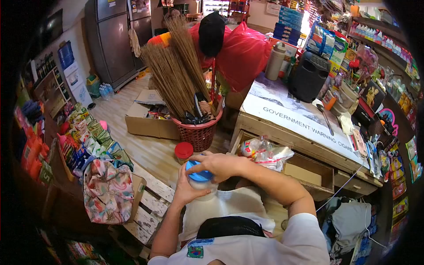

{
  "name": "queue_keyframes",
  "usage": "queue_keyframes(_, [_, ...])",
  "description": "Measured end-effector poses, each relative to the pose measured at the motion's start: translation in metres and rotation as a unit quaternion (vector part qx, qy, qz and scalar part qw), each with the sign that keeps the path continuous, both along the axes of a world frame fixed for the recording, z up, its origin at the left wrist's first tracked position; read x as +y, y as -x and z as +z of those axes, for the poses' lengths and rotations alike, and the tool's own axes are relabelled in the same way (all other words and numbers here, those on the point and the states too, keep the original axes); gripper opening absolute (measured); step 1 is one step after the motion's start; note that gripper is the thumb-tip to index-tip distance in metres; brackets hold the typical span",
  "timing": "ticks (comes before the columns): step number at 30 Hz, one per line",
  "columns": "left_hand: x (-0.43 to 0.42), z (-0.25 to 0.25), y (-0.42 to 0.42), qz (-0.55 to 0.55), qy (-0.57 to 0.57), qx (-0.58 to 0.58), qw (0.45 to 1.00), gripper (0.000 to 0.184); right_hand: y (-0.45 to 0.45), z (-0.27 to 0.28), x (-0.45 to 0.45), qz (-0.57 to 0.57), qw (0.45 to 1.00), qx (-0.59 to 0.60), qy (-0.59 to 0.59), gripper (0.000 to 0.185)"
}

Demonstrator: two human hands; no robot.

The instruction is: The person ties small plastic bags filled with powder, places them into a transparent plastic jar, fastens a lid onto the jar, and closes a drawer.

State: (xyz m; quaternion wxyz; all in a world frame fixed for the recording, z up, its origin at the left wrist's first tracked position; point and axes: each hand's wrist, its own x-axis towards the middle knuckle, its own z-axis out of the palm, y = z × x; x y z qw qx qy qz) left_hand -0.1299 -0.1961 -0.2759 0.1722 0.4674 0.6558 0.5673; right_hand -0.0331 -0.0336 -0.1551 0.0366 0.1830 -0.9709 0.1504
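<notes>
A clear jar with a blue lid is between my two hands, above a white cloth or bag on my lap. My left hand is wrapped round the jar's side. From the right, my right hand grips the blue lid from above. The jar's lower part is partly hidden by my left hand. Just beyond my hands, on the floor, stands a container with a red lid.
An open wooden drawer holding plastic bags juts out at the right, under a counter. Ahead is a red basket of stick brooms. A floral bag lies on the left beside a worn bench.
</notes>
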Motion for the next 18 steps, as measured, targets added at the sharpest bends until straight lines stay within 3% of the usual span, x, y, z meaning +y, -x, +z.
queue_keyframes(3, [0.0, 0.006, -0.003, 0.01, -0.008, -0.015, 1.0, 0.113, 0.003, 0.013, -0.02, -0.146, 0.983, -0.092, -0.061, 0.07])
queue_keyframes(4, [-0.001, 0.007, -0.003, 0.013, -0.004, -0.017, 1.0, 0.112, 0.004, 0.002, -0.023, -0.173, 0.983, -0.027, -0.064, 0.063])
queue_keyframes(7, [0.001, 0.005, -0.002, -0.01, -0.015, -0.063, 0.998, 0.111, 0.007, -0.014, -0.045, -0.3, 0.951, 0.038, -0.066, 0.065])
queue_keyframes(9, [0.001, -0.002, 0.004, -0.029, -0.002, 0.067, 0.997, 0.113, 0.009, -0.013, -0.039, -0.295, 0.952, 0.016, -0.076, 0.074])
queue_keyframes(11, [-0.001, -0.001, 0.005, -0.027, 0.005, 0.095, 0.995, 0.114, 0.008, 0.011, -0.032, -0.298, 0.951, -0.044, -0.077, 0.077])
queue_keyframes(12, [-0.003, 0.003, 0.001, -0.016, 0.006, 0.058, 0.998, 0.114, 0.004, 0.032, -0.034, -0.287, 0.948, -0.101, -0.092, 0.073])
queue_keyframes(15, [-0.002, 0.0, 0.002, -0.013, -0.01, 0.007, 1.0, 0.115, -0.005, 0.027, -0.014, -0.072, 0.985, -0.056, -0.146, 0.079])
queue_keyframes(16, [-0.002, -0.002, 0.003, -0.018, -0.017, 0.0, 1.0, 0.115, -0.002, 0.018, -0.014, -0.06, 0.987, -0.095, -0.116, 0.088])
queue_keyframes(18, [-0.002, -0.004, 0.003, -0.008, -0.022, 0.017, 1.0, 0.112, 0.005, 0.009, -0.014, -0.064, 0.991, -0.092, -0.075, 0.082])
